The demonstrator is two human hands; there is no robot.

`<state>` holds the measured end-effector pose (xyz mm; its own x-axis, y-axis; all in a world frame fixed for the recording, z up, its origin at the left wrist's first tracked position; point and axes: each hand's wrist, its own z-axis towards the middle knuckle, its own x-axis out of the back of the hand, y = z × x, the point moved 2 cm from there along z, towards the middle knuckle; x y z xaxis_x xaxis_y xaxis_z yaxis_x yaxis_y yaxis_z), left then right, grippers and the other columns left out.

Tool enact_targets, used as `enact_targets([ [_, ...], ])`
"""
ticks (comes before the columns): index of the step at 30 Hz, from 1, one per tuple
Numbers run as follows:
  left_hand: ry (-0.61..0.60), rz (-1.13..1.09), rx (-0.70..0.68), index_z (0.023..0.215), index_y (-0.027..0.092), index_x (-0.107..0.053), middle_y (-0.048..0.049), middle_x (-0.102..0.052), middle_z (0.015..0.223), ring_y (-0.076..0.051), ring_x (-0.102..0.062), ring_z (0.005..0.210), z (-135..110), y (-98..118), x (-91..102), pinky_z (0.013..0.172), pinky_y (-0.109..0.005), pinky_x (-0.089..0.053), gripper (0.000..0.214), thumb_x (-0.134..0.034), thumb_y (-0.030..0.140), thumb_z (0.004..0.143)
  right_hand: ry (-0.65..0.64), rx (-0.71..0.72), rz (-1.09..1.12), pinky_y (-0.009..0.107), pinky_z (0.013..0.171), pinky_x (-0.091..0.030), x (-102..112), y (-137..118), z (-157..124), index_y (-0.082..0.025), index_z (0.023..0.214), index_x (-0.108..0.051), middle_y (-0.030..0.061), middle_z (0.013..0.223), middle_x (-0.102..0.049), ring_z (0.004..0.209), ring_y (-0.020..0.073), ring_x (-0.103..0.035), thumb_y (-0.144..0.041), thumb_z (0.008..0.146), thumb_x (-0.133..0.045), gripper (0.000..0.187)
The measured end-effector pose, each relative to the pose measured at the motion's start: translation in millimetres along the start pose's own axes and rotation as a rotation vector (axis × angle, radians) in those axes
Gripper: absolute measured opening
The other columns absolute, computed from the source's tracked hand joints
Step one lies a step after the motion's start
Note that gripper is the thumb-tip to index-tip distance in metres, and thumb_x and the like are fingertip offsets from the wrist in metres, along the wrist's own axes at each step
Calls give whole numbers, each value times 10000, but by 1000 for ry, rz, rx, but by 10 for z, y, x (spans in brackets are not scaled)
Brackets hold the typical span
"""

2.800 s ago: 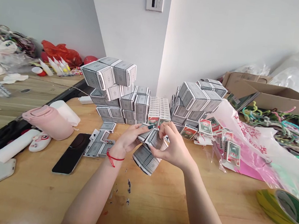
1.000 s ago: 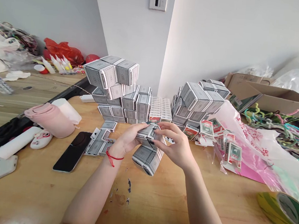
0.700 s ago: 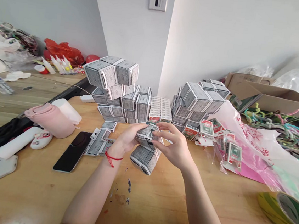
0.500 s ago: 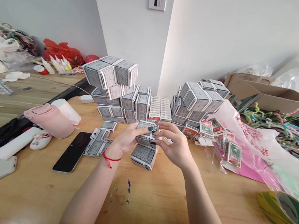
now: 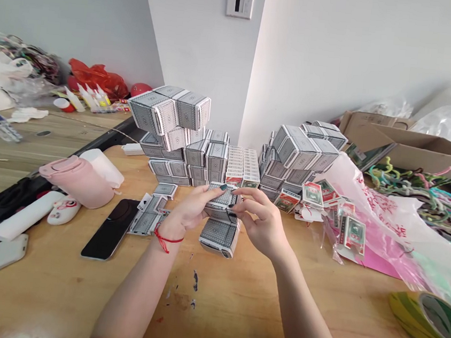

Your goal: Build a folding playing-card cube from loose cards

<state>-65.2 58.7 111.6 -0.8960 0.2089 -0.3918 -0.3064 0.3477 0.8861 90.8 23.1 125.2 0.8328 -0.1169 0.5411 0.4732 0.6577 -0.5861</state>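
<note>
A box faced with grey-patterned playing cards (image 5: 221,206) sits in front of me, joined or resting against a lower card-faced box (image 5: 217,237) on its near side. My left hand (image 5: 192,208) grips the upper box from the left, thumb with dark nail polish lying on its top. From the right, my right hand (image 5: 263,216) has its fingertips on the box's right end and edge. Whether a loose card flap is pinched there is too small to tell. Left of my left hand lie loose playing cards (image 5: 148,217) and a small card piece (image 5: 165,190).
Card-faced boxes are stacked at back left (image 5: 166,114) and back right (image 5: 303,150), with rows of card packs (image 5: 243,165) between. Opened card packets (image 5: 352,233) lie on a plastic bag at right. A phone (image 5: 110,229), pink tumbler (image 5: 83,181) and tape roll (image 5: 427,322) surround the work area.
The view has shifted slightly. My left thumb has slid a little back along the box top, and my right fingers have shifted slightly at the box's right end.
</note>
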Motion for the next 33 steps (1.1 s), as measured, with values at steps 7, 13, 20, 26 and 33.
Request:
enact_targets([
  [7, 10, -29, -12, 759, 117, -649, -12, -642, 658, -89, -541, 542, -21, 30, -30, 499, -194, -397, 185, -683, 270, 660, 88, 15, 58, 369, 775, -487, -17, 17, 4, -254, 760, -659, 40, 1035, -601, 937, 191, -572, -104, 780, -541, 192],
  [13, 48, -28, -23, 847, 113, -664, -31, -662, 693, -99, -560, 557, -31, 44, -54, 513, -200, -413, 245, -679, 269, 659, 152, 8, 58, 431, 820, -480, -94, 10, -7, -275, 756, -681, 40, 1006, -615, 937, 202, -577, -139, 797, -554, 190],
  [20, 72, -24, -47, 776, 120, -661, -31, -661, 710, -110, -561, 593, -23, 38, -53, 540, -211, -412, 205, -685, 278, 647, 191, -32, 135, 412, 856, -493, -119, 7, 3, -286, 811, -687, 37, 1041, -591, 987, 204, -569, -178, 767, -611, 139],
  [26, 149, 9, -116, 636, 117, -605, -8, -601, 594, -93, -503, 520, -23, 57, -33, 511, -204, -376, 235, -679, 339, 646, 203, -194, 261, 425, 883, -491, -128, 102, -3, -277, 1182, -495, 87, 1206, -478, 975, 220, -580, -367, 579, -778, 672],
  [33, 125, 172, -194, 644, 138, -570, 12, -533, 593, -90, -473, 532, -70, 72, -41, 521, -213, -361, 338, -597, 467, 717, -236, -230, 376, 429, 922, -436, -221, 48, -11, -221, 1332, -276, 135, 1208, -515, 1104, 256, -514, -420, 601, -752, 895],
])
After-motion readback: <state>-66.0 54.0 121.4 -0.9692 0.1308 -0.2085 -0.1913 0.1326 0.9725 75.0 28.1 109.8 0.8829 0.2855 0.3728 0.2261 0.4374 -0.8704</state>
